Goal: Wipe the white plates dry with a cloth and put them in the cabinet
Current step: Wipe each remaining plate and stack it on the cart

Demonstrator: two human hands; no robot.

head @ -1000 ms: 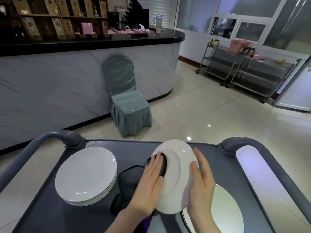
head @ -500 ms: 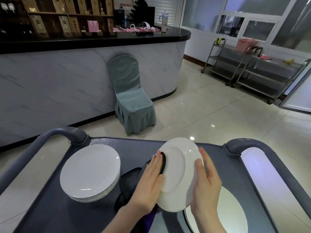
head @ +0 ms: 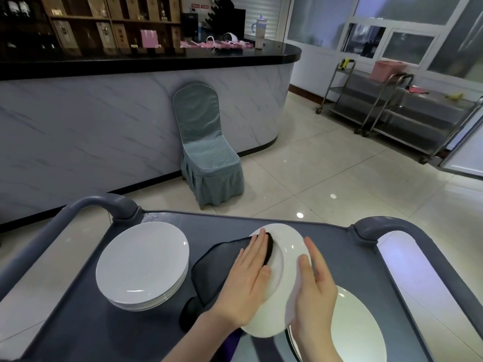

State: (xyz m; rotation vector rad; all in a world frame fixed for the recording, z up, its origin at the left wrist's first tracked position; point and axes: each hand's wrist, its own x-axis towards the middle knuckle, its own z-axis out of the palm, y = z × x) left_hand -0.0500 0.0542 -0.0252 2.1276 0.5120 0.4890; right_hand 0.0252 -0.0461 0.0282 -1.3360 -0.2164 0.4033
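right hand [head: 316, 291] grips one plate [head: 287, 259]; left hand [head: 245, 283] presses one cloth [head: 214, 270]; one stack [head: 142, 262]

The room is lit softly and evenly, with cool daylight admitted through the windows [head: 400, 22] at the far right. The shelves [head: 78, 24] at the far left are left dim. Small bright glints are reflected on the glossy floor [head: 326, 165], on the stack of plates [head: 142, 265] at the near left, and on the upright plate [head: 287, 257]. Only faint shadows are cast. Straight lines are bowed toward the edges, and near things are rendered sharp.
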